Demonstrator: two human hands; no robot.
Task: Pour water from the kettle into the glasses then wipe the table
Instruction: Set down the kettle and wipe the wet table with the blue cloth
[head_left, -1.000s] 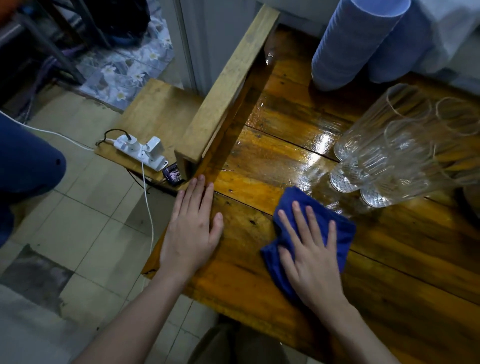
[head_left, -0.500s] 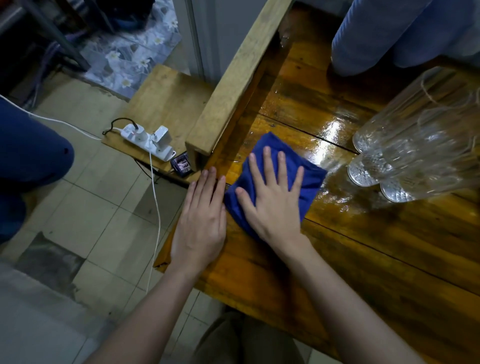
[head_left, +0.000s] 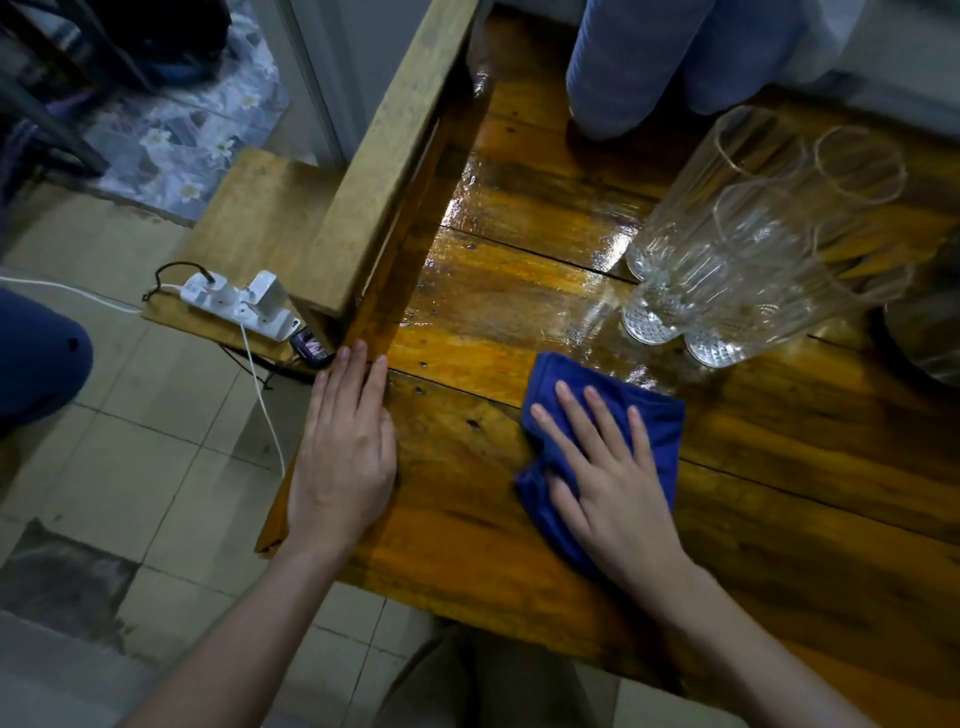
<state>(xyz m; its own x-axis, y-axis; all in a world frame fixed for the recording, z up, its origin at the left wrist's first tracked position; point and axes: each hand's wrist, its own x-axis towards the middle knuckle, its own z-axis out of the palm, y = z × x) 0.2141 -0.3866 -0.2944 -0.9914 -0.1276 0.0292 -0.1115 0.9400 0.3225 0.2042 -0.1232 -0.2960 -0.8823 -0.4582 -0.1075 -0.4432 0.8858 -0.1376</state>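
A folded blue cloth (head_left: 655, 426) lies on the glossy wooden table (head_left: 519, 306), and my right hand (head_left: 608, 478) presses flat on it with straight, spread fingers. My left hand (head_left: 345, 452) rests flat on the table's left edge, fingers together. Three tall clear ribbed glasses (head_left: 737, 249) stand clustered at the right, just beyond the cloth. A dark metallic rounded thing (head_left: 924, 338), perhaps the kettle, shows partly at the right edge. Wet sheen covers the boards between the cloth and the glasses.
A raised wooden rail (head_left: 384, 171) runs along the table's left side. A white power strip (head_left: 239, 304) with cables sits on a low wooden shelf beside it. Blue cylinders (head_left: 623, 67) stand at the table's far end. Someone's blue-clad knee (head_left: 36, 358) is at left above the tiled floor.
My right hand slid the cloth left up against my left hand, then back to the right and nearer me. My left hand stayed on the table edge.
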